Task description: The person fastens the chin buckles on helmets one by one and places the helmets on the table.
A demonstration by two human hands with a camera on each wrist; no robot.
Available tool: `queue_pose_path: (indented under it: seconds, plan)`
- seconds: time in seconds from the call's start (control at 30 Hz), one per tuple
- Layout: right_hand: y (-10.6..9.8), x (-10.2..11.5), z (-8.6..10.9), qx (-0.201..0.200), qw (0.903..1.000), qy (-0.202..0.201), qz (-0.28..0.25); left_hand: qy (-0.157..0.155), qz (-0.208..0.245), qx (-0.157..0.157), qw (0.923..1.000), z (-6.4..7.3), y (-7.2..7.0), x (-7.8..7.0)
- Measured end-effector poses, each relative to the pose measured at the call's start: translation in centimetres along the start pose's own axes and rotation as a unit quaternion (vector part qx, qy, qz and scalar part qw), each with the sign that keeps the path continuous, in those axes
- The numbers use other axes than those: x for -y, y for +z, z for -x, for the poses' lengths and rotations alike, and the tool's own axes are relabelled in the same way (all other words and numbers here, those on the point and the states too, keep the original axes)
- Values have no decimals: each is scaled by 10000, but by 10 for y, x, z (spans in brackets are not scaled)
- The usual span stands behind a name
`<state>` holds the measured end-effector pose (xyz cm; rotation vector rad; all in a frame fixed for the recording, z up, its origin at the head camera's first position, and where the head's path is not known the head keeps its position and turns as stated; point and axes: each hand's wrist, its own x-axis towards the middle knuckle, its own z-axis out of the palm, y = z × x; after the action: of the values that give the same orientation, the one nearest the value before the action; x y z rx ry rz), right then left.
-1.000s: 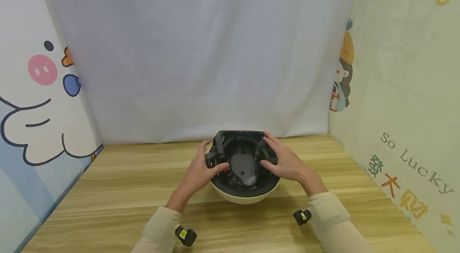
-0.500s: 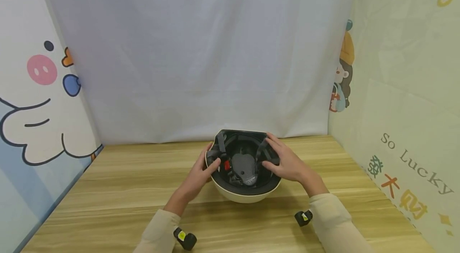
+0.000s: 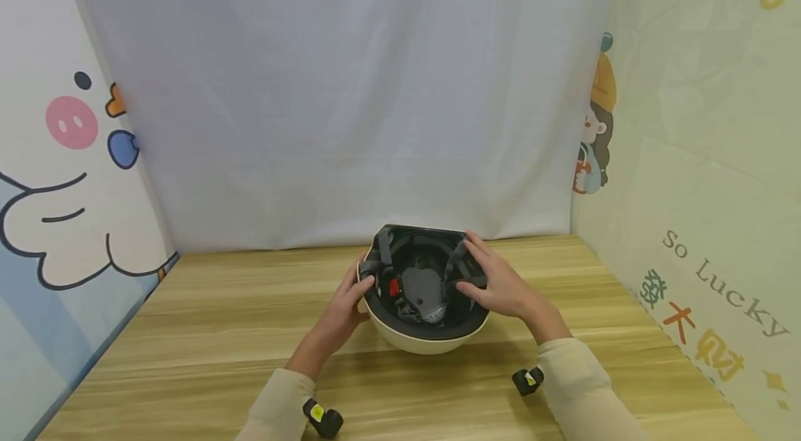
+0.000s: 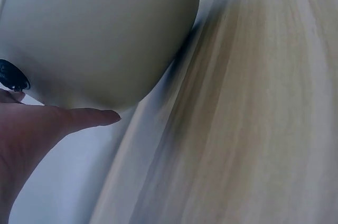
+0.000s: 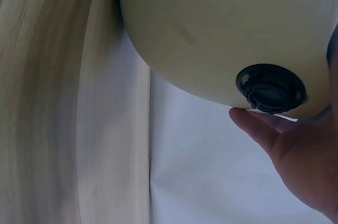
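Nearest are 2 cream sleeves, the left sleeve point(image 3: 275, 403) and the right sleeve point(image 3: 585, 385), with 1 small black device beside each cuff: the left device point(image 3: 323, 419) and the right device point(image 3: 528, 380), both bearing a yellow mark. Beyond them the left hand point(image 3: 346, 307) grips the left side of an upturned cream helmet point(image 3: 419, 343), its thumb at the rim and its other fingers against the outside of the shell. The right hand point(image 3: 500, 286) grips the opposite side, thumb over the inner edge and fingers spread along the rim toward the far corner. The helmet sits between the 2 hands on a wood-grain surface point(image 3: 238, 337), its open side facing up and toward the person. Inside are a black lining, a grey pad point(image 3: 421, 291), a red piece point(image 3: 393, 287) near the left wall and dark straps point(image 3: 385, 246) at both sides. The wrist views show 1 black round fitting on each side of the shell, the clearer being the right fitting point(image 5: 270, 87), just above a fingertip. Past the surface's back edge hangs a pale cloth point(image 3: 350, 93), between a cartoon-printed left panel point(image 3: 69, 218) and a yellowish right wall point(image 3: 701, 149) lettered "So Lucky".
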<state>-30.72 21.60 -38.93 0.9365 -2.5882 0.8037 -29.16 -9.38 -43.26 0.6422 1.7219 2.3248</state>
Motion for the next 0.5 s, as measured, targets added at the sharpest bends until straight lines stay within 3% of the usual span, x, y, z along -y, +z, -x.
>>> queue_pose_path:
  seconds: [0.5]
  plan:
    - [6,-6,4,76,9996,228,-177,153,-113,-17,9998,1,4,3]
